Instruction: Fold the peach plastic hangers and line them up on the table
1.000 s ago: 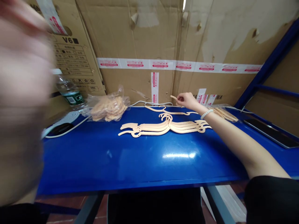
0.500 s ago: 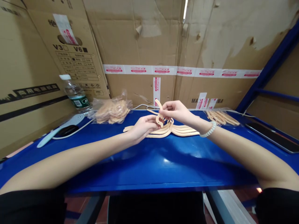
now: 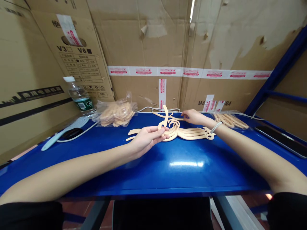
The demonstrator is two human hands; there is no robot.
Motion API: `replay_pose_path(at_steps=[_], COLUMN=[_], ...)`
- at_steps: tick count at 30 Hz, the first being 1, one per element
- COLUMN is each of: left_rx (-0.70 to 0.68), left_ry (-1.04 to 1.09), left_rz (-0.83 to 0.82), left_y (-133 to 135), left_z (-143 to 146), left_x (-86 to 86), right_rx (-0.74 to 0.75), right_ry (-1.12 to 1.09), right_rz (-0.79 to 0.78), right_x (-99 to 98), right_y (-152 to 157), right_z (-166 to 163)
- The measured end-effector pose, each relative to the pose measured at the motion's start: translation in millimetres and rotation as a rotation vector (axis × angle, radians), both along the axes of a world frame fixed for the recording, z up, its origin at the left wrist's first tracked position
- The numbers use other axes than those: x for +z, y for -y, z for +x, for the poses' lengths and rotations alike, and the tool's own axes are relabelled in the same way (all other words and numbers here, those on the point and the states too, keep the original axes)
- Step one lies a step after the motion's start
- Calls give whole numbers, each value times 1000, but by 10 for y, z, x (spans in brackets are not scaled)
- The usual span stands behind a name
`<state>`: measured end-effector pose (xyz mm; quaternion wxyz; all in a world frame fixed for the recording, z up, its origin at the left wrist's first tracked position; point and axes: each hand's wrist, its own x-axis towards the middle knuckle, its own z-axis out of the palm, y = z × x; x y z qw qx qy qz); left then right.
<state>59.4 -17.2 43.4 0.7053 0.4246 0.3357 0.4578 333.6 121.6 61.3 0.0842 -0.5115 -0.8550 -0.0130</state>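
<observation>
My left hand (image 3: 151,138) is closed on a beige hanger piece (image 3: 165,114) with a curved hook-like end and an arm pointing up. Behind it, several beige hangers (image 3: 192,133) lie nested on the blue table, their hooks (image 3: 176,124) bunched in the middle. Farther back, my right hand (image 3: 194,117) has its fingertips at the end of another slim beige hanger part (image 3: 178,119) lying near the cable. Its fingers are bent, and whether they grip that part I cannot make out. A pale beaded bracelet circles the right wrist.
A bag of beige pieces (image 3: 117,115) and a water bottle (image 3: 81,97) stand at the left back, near a pale blue brush (image 3: 64,132). At the right lie a bag of beige sticks (image 3: 231,120) and a phone (image 3: 281,140). Cardboard (image 3: 148,44) walls the back.
My right hand has left the piece held in my left hand and moved right and back to the table's rear. The left hand keeps the piece, now with its arm more upright.
</observation>
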Motion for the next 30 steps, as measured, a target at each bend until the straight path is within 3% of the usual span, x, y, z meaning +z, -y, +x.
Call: replay_pose_path(at_steps=[3, 6, 13, 17, 23, 26, 30], left_rx=[-33, -27, 47, 112, 193, 234, 236], left_ry=[28, 27, -37, -7, 112, 145, 132], left_rz=[19, 8, 19, 72, 102, 95, 62], left_y=[33, 59, 145, 153, 49, -12, -26], left_z=[-17, -42, -197, -312, -416, -428, -430], left_x=[-15, -64, -177, -192, -185, -191, -194], right_rx=[-12, -26, 29, 70, 161, 186, 280], right_ry=[40, 52, -69, -136, -190, -271, -343], right_rz=[-48, -65, -168, -76, 122, 168, 165], right_x=[-142, -120, 467, 647, 343, 171, 129], right_y=[-87, -97, 86, 453, 1023, 1120, 1130], right_z=[109, 117, 204, 274, 380, 440, 456])
